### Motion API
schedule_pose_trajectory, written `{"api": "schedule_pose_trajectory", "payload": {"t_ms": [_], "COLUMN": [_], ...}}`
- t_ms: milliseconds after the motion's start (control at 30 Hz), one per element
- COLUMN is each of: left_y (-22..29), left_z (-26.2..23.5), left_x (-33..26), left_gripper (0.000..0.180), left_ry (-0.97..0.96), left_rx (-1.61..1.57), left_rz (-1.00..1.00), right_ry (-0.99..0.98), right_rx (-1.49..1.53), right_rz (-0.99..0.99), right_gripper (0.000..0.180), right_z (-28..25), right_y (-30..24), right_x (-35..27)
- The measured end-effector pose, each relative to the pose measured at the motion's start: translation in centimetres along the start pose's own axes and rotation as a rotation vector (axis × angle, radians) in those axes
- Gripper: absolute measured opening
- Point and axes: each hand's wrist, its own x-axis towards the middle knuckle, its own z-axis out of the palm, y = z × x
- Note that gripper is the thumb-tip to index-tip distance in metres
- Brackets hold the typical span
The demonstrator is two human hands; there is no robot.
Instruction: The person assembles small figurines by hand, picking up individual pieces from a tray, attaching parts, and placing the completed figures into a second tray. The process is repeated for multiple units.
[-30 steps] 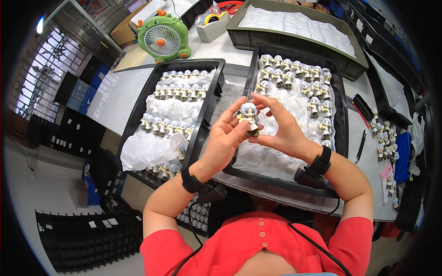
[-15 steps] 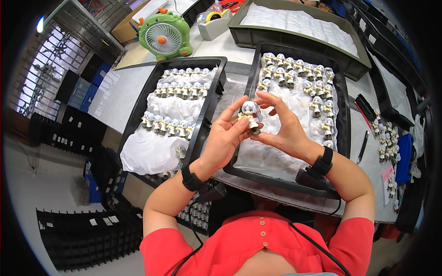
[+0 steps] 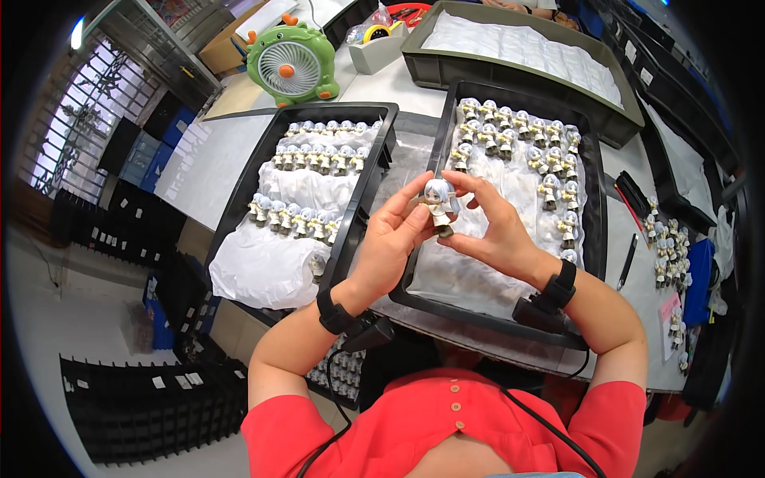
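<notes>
A small figurine (image 3: 440, 209) with pale silver hair, a white-and-yellow outfit and a dark base is held upright over the near left edge of the right black tray (image 3: 498, 320). My left hand (image 3: 390, 243) pinches it, thumb across its front. From the other side, the fingertips and thumb of my right hand (image 3: 498, 231) close around its head and foot. Similar figurines (image 3: 550, 191) lie in rows on white padding in that tray. The left black tray (image 3: 370, 171) holds more rows, with a white sheet (image 3: 263, 267) covering its near part.
A green cartoon-shaped fan (image 3: 291, 64) stands behind the left tray. Farther back is a large olive bin (image 3: 430, 72) lined with white padding. Loose figurines (image 3: 672, 251) cluster at the right beside a black pen-like tool (image 3: 628, 261). Black crates (image 3: 151, 410) stand on the floor at left.
Between my fingers the figurine has turned, its face now pointing more to the left. Both hands stay nearly in place; the whole view has shifted slightly.
</notes>
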Motion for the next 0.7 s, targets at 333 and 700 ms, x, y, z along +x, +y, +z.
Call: {"api": "schedule_pose_trajectory", "payload": {"t_ms": [333, 700], "left_y": [-0.6, -1.0], "left_z": [0.6, 0.1], "left_x": [-0.4, -0.4], "left_gripper": [0.057, 0.058], "left_ry": [0.041, -0.072], "left_rx": [0.319, 0.287], "left_rz": [0.211, 0.091], "right_ry": [-0.030, 0.087], "right_rx": [0.084, -0.356], "right_rz": [0.110, -0.431], "right_gripper": [0.068, 0.057], "right_z": [0.2, 0.6], "right_y": [0.2, -0.2], "right_x": [-0.1, 0.0]}}
